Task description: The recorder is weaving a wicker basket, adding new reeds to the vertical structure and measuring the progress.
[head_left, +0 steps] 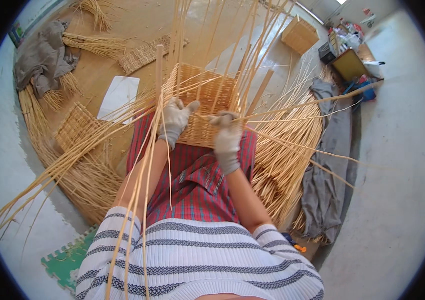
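A half-woven wicker basket [200, 135] sits on my lap, over a red checked cloth [187, 175]. Long upright rods rise from its walls, and more rods fan out to both sides. My left hand [175, 120], in a pale work glove, is closed at the basket's near left corner, thumb pointing right along the wall. My right hand [227, 140], gloved too and slightly blurred, has its fingers curled round a wicker rod [297, 107] at the near right of the weave. Its fingertips are partly hidden.
Bundled wicker rods [287, 145] lie to my right beside a grey cloth [327, 165]; more rods [90, 182] lie left. Woven panels [75, 127] and a white sheet [118, 97] are on the floor. Farther off stand a wicker box [300, 36] and a cluttered table [350, 67].
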`<state>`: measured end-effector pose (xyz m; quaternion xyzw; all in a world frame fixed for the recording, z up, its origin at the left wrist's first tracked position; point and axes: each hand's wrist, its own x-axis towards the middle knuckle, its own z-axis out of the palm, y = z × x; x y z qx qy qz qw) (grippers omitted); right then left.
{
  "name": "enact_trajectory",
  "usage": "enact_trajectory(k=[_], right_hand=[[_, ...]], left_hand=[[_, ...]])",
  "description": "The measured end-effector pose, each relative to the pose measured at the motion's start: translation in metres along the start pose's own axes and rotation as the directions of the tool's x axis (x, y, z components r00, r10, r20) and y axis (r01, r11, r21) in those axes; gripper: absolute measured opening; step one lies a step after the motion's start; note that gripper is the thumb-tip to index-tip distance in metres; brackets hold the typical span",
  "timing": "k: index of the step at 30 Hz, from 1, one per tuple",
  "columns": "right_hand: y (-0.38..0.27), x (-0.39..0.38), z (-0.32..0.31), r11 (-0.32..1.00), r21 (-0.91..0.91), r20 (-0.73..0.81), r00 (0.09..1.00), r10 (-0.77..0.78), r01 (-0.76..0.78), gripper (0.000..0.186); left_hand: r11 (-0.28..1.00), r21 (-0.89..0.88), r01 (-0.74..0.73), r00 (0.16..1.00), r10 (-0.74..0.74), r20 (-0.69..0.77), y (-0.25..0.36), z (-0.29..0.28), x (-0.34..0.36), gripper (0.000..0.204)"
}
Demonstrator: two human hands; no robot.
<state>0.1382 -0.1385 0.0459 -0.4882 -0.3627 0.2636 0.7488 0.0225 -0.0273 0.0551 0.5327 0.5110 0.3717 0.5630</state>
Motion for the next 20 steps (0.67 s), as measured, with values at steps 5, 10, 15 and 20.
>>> enact_trajectory(k=[5,10,15,20], right_hand=[[-0.015,0.007,-0.051,0.977,-0.164,-0.050,0.990,0.130,-0.137,0.009],[-0.029,0.006,-0.068,0.983,0.091,-0.274,0.945,0.180,-0.161,0.022],[-0.058,0.101,-0.011,0.256,-0.805,0.376,0.795,-0.476,0.535,0.060],[-0.071,0.123,0.004,0.940,-0.329,0.213,0.963,0.168,-0.091,0.083]], left_hand=[[0.937,-0.244,-0.249,0.951,0.188,-0.246,0.013,0.004,-0.033,0.023],[0.744,0.432,-0.510,0.850,0.513,0.122,0.026,0.025,-0.038,0.023],[0.946,0.295,-0.136,0.955,0.046,0.293,-0.012,0.061,-0.022,0.038],[0.974,0.197,0.114,0.928,-0.175,0.328,0.012,0.049,-0.025,0.043]])
